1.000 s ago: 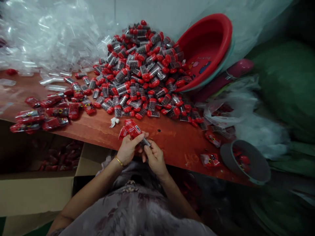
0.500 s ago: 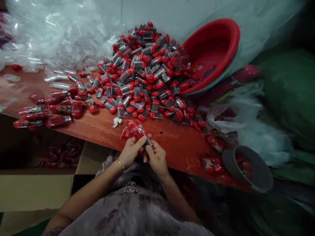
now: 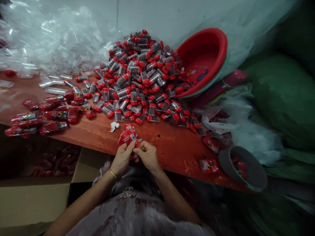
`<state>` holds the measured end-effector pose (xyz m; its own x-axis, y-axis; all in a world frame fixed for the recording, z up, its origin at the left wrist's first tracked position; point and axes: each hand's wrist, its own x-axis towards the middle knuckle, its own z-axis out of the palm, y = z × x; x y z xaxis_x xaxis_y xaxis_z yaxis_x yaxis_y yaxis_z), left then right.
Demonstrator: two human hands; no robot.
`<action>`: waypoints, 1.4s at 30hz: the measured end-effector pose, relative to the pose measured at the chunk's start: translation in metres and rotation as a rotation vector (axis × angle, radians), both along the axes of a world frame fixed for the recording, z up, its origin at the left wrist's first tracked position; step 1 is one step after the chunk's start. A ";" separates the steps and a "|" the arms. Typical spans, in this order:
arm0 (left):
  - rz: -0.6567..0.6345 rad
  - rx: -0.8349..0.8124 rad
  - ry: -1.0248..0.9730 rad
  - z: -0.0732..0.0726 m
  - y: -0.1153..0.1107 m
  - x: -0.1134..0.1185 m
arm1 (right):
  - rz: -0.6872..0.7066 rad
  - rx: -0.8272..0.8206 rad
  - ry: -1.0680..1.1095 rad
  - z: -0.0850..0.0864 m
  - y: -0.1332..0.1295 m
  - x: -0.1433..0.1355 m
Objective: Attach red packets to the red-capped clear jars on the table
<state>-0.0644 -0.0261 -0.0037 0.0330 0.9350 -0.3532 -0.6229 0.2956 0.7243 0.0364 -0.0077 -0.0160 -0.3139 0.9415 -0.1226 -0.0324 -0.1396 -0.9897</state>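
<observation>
The packets (image 3: 127,135) show glossy printed film. The heaped containers (image 3: 133,95) are clear, shiny plastic with smooth red caps (image 3: 144,31); the loose sleeves (image 3: 59,39) are transparent, strongly reflective plastic. The bench (image 3: 172,146) looks like worn wood with a low sheen, the basin (image 3: 223,42) like smooth plastic, the carton (image 3: 34,203) like matt cardboard. The bracelet (image 3: 113,173) is polished, gold-coloured metal; the garment (image 3: 118,216) is patterned cloth.

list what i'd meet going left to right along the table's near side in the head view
Group of red packets → left hand → right hand → front loose red packet → grey tub
</observation>
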 end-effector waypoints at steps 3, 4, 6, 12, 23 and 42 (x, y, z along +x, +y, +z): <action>0.090 -0.011 0.032 0.005 -0.003 -0.013 | 0.017 0.169 -0.125 0.000 0.010 -0.011; 0.135 -0.022 0.048 0.007 -0.006 -0.022 | 0.030 0.266 -0.209 0.001 0.018 -0.012; 0.251 -0.063 0.060 0.008 -0.014 -0.050 | 0.007 0.472 -0.439 0.003 0.044 -0.006; 0.969 -0.265 0.085 -0.007 -0.049 -0.169 | -0.288 0.645 -1.114 -0.021 0.127 0.042; 0.146 0.395 1.367 -0.008 0.023 -0.069 | -0.220 0.754 -1.122 -0.058 0.042 0.078; -0.205 0.322 1.802 -0.022 0.069 -0.042 | -0.375 0.846 -1.052 -0.055 0.036 0.078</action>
